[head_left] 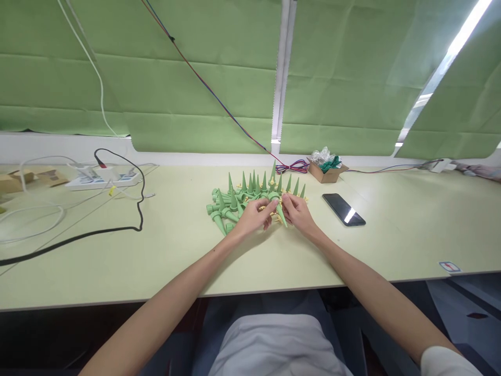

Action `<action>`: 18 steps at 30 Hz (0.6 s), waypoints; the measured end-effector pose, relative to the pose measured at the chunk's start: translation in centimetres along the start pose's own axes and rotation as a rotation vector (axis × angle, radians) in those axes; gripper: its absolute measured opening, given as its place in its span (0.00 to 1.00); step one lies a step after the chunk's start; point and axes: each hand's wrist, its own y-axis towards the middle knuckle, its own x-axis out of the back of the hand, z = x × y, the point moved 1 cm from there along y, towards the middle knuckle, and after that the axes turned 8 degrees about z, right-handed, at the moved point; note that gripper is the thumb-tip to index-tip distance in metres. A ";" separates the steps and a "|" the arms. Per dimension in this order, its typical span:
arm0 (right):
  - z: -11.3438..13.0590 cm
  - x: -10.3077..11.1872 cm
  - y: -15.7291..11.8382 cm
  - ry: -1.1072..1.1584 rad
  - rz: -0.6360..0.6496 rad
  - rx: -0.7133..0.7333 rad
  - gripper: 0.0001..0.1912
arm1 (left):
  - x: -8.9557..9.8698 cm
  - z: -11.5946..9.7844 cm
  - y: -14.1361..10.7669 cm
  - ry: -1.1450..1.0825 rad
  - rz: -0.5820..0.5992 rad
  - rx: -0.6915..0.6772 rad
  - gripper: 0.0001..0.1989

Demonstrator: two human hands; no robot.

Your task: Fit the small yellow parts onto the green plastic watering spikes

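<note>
My left hand point(253, 216) is closed on a green plastic watering spike point(281, 213), whose pointed end tilts down to the right. Close against it, my right hand point(299, 213) has thumb and fingers pinched together at the spike's wide end; what lies between them is hidden, though small yellow parts show nearby. Behind both hands, several more green spikes stand upright in a row point(250, 184), some with yellow pieces at the base. Others lie on their sides in a pile point(219, 216) to the left of my left hand.
On the table point(176, 261), a black phone point(343, 210) lies right of my hands. A small cardboard box point(326, 173) with plastic wrap stands behind it, beside coiled wires point(293, 166). At left are a power strip point(104, 180) and a black cable point(97, 230).
</note>
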 end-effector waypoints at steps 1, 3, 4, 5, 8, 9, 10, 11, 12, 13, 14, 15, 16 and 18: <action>0.0 0.0 0.0 0.002 0.001 0.003 0.27 | 0.0 -0.1 -0.1 0.024 0.000 -0.015 0.21; -0.1 0.1 0.0 0.007 -0.001 0.002 0.27 | 0.0 -0.2 -0.2 0.059 0.003 -0.043 0.19; -0.1 0.1 0.0 0.009 -0.003 0.000 0.27 | 0.0 -0.2 -0.3 0.070 0.004 -0.053 0.19; -0.2 0.1 0.0 0.010 -0.008 -0.003 0.27 | 0.0 -0.2 -0.3 0.078 0.004 -0.058 0.18; -0.3 0.2 0.0 -0.003 -0.023 -0.002 0.29 | -0.1 -0.1 -0.4 0.090 -0.007 -0.058 0.18; -0.3 0.2 0.0 -0.009 -0.026 -0.003 0.29 | -0.1 -0.1 -0.4 0.094 -0.012 -0.057 0.18; -0.3 0.2 0.0 -0.014 -0.029 -0.005 0.29 | -0.1 -0.2 -0.4 0.096 -0.015 -0.058 0.18; -0.3 0.2 0.0 -0.016 -0.029 -0.009 0.29 | -0.2 -0.2 -0.4 0.096 -0.018 -0.062 0.17; -0.3 0.2 0.0 -0.018 -0.029 -0.013 0.30 | -0.2 -0.2 -0.4 0.095 -0.026 -0.069 0.17; -0.3 0.2 0.1 -0.021 -0.029 -0.018 0.30 | -0.2 -0.2 -0.3 0.098 -0.038 -0.078 0.17; -0.2 0.2 0.1 -0.024 -0.030 -0.021 0.30 | -0.3 -0.2 -0.3 0.105 -0.052 -0.089 0.17; -0.2 0.2 0.1 -0.027 -0.031 -0.025 0.31 | -0.3 -0.2 -0.3 0.118 -0.068 -0.100 0.17; -0.1 0.2 0.1 -0.029 -0.032 -0.027 0.31 | -0.3 -0.2 -0.2 0.135 -0.084 -0.110 0.17; -0.1 0.2 0.1 -0.031 -0.033 -0.030 0.31 | -0.3 0.0 -0.1 0.173 -0.111 -0.131 0.16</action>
